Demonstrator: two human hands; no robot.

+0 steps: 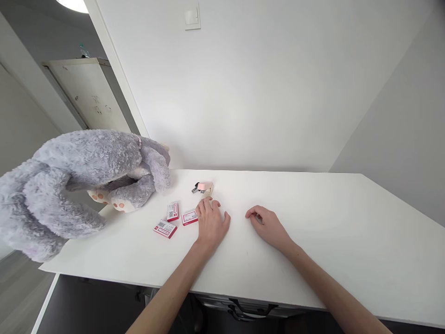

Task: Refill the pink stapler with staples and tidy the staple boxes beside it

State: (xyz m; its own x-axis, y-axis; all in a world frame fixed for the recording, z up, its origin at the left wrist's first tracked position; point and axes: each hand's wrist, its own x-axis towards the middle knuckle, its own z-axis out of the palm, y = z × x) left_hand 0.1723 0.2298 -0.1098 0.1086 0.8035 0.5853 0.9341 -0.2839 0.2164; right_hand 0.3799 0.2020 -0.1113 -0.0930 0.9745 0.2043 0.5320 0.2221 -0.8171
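Note:
My left hand [211,223] lies low over the white table with its fingers apart. Its fingertips partly cover a small red-and-white box [189,217], and I cannot tell if they touch it. Just beyond the fingers is a pink and cream stapler [204,187], its near end close to them. Two more red-and-white boxes, one upper [172,211] and one lower [165,228], lie to the left. My right hand [268,226] rests on the table to the right, fingers curled in, with nothing visible in them.
A big grey plush toy [93,157] takes up the left end of the white table [330,222]. Behind the table rises a white wall [260,93] with a light switch [192,16]. Dark handles [252,310] show below the front edge.

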